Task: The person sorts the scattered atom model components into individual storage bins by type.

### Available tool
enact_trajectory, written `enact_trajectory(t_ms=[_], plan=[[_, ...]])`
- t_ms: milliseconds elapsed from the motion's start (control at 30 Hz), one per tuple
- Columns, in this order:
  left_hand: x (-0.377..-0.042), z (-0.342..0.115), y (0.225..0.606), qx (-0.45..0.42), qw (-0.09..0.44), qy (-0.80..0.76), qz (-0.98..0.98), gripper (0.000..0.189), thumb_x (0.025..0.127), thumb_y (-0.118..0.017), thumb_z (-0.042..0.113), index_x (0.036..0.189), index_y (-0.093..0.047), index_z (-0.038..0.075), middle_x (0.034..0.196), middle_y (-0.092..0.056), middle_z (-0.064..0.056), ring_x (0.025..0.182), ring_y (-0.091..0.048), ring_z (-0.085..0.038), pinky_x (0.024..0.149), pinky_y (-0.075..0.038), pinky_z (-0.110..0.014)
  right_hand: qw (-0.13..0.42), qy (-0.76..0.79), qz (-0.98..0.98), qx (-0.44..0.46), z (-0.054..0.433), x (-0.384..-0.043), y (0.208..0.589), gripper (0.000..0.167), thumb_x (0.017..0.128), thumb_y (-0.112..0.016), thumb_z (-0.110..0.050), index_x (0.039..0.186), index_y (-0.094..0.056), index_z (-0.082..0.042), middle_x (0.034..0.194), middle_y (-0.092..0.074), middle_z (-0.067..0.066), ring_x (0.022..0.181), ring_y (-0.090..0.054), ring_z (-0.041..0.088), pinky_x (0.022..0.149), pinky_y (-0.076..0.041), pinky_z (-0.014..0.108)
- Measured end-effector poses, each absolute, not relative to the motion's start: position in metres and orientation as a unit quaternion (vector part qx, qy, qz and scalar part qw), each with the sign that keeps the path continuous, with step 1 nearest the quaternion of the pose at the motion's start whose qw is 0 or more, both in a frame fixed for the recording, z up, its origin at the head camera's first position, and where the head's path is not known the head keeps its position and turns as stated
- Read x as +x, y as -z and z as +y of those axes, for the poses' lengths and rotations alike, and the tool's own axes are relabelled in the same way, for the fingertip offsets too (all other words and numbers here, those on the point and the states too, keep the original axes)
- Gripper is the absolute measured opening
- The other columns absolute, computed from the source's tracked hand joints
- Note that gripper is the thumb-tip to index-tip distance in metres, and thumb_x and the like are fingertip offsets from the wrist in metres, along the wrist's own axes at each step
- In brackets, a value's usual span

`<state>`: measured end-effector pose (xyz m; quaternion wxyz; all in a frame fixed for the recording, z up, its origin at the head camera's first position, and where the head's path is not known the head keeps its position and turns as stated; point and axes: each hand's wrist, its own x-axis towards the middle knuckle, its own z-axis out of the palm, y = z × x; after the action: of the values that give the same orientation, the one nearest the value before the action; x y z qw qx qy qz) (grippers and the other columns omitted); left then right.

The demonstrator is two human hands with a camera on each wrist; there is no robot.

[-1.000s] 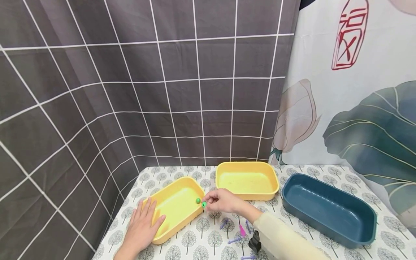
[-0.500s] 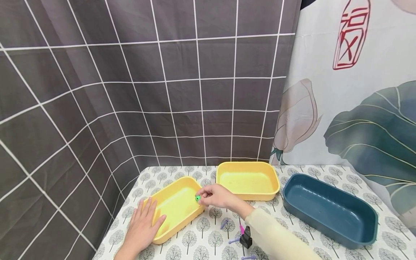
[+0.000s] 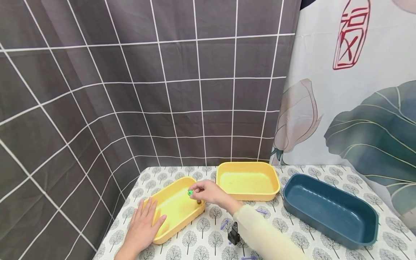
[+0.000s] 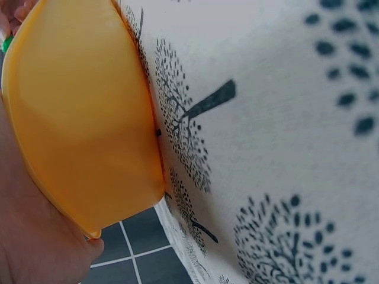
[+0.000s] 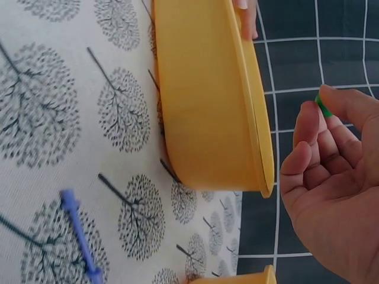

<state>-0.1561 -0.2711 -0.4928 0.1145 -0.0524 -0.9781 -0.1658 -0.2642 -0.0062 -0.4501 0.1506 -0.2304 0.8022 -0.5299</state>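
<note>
Two yellow trays (image 3: 182, 225) (image 3: 253, 197), one blue tray (image 3: 325, 206), one held bead (image 3: 190, 193) and at least three purple sticks (image 3: 224, 224) (image 3: 261, 212) (image 3: 248, 258) show.

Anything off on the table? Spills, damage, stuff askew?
Slightly. Small purple pieces lie loose at different angles on the patterned cloth, which looks untidy. The yellow tray touched by the left hand sits askew to the other yellow tray, perhaps deliberately. No spill or damage visible.

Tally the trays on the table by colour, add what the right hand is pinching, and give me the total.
Yellow: 2, the left tray and the back tray
Dark blue: 1, the right tray
Green: 1, the small piece pinched in the right hand
Total: 4
</note>
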Motion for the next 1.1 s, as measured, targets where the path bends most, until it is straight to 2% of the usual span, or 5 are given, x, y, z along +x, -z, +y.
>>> enact_trajectory(t_ms=[200, 367, 567, 833, 1100], plan=[[-0.157, -0.271, 0.494, -0.052, 0.114, 0.166, -0.978, 0.075, 0.103, -0.050, 0.053, 0.153, -0.039, -0.001, 0.163, -0.027, -0.023, 0.151, -0.013, -0.049, 0.119, -0.012, -0.067, 0.146, 0.531, 0.806, -0.215, -0.018, -0.269, 0.451, 0.022, 0.089, -0.077, -0.017, 0.110, -0.075, -0.012, 0.083, -0.069, -0.005, 0.079, -0.070, 0.028, 0.075, -0.059, 0.045], [-0.157, -0.271, 0.495, -0.050, 0.109, 0.165, -0.979, 0.075, 0.103, -0.049, 0.053, 0.154, -0.038, -0.001, 0.163, -0.027, -0.023, 0.151, -0.011, -0.048, 0.120, -0.012, -0.067, 0.147, 0.539, 0.807, -0.191, -0.025, -0.273, 0.451, 0.021, 0.090, -0.077, -0.019, 0.110, -0.075, -0.013, 0.084, -0.068, -0.003, 0.074, -0.065, 0.015, 0.070, -0.057, 0.038], [-0.158, -0.272, 0.496, -0.050, 0.109, 0.168, -0.978, 0.075, 0.103, -0.048, 0.054, 0.154, -0.037, -0.001, 0.164, -0.026, -0.023, 0.152, -0.011, -0.048, 0.119, -0.012, -0.067, 0.144, 0.538, 0.813, -0.169, -0.034, -0.280, 0.452, 0.019, 0.088, -0.078, -0.020, 0.106, -0.075, -0.016, 0.083, -0.067, -0.004, 0.074, -0.064, 0.014, 0.067, -0.053, 0.032], [-0.159, -0.274, 0.496, -0.043, 0.095, 0.176, -0.979, 0.078, 0.103, -0.046, 0.056, 0.155, -0.035, -0.001, 0.164, -0.025, -0.023, 0.152, -0.011, -0.048, 0.120, -0.010, -0.066, 0.132, 0.548, 0.808, -0.169, -0.039, -0.284, 0.453, 0.027, 0.087, -0.078, -0.020, 0.112, -0.075, -0.010, 0.082, -0.068, -0.003, 0.075, -0.066, 0.018, 0.075, -0.057, 0.041], [-0.160, -0.275, 0.496, -0.042, 0.091, 0.175, -0.979, 0.079, 0.103, -0.044, 0.058, 0.157, -0.032, 0.000, 0.166, -0.021, -0.021, 0.152, -0.010, -0.048, 0.120, -0.010, -0.066, 0.132, 0.534, 0.816, -0.178, -0.031, -0.285, 0.449, 0.027, 0.090, -0.076, -0.022, 0.114, -0.075, -0.009, 0.082, -0.066, -0.004, 0.072, -0.063, 0.014, 0.074, -0.057, 0.041]])
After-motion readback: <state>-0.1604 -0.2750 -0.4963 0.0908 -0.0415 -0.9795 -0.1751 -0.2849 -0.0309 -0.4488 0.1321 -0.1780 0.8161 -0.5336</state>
